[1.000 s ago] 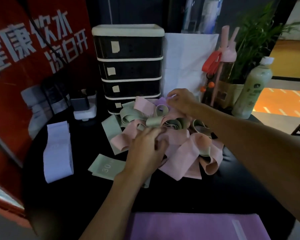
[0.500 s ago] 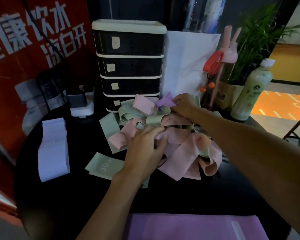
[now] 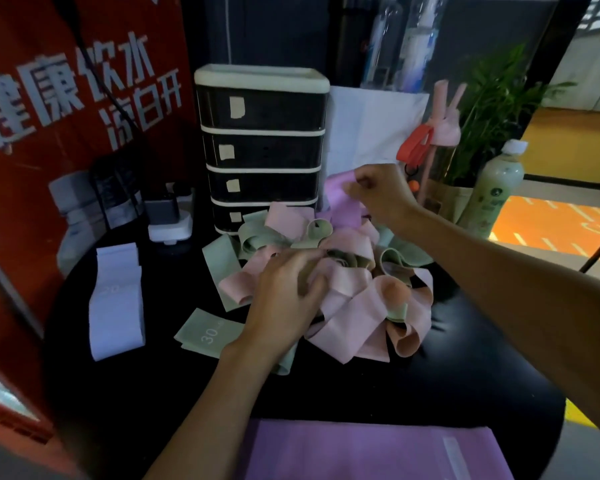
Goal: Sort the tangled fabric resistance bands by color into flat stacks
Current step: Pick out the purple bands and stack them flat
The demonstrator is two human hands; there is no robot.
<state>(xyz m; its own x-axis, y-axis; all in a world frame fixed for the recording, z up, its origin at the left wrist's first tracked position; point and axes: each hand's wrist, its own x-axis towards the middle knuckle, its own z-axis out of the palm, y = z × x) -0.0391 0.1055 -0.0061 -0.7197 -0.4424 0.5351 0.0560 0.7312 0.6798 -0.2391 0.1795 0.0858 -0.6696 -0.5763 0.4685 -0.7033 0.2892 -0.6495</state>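
A tangled pile of pink, green and peach fabric bands (image 3: 354, 306) lies in the middle of the round black table (image 3: 465, 382). My left hand (image 3: 284, 303) presses down on the pile's left side, fingers loosely bent over pink and green loops. My right hand (image 3: 381, 195) pinches a purple band (image 3: 343, 206) and holds it lifted above the pile's far edge. A flat lavender band (image 3: 116, 299) lies alone at the left. A flat green band marked 30 (image 3: 208, 332) sits by my left wrist.
A black four-drawer organizer (image 3: 262, 147) stands behind the pile, white paper (image 3: 371, 126) beside it. A charger block (image 3: 168, 220) sits at the back left. A green bottle (image 3: 492, 188), a plant and a pink cup stand at the back right. A purple pouch (image 3: 361, 452) lies at the near edge.
My right hand has risen from the pile's far edge, drawing the purple band up and out of the tangle. My left hand stays pressed on the pile.
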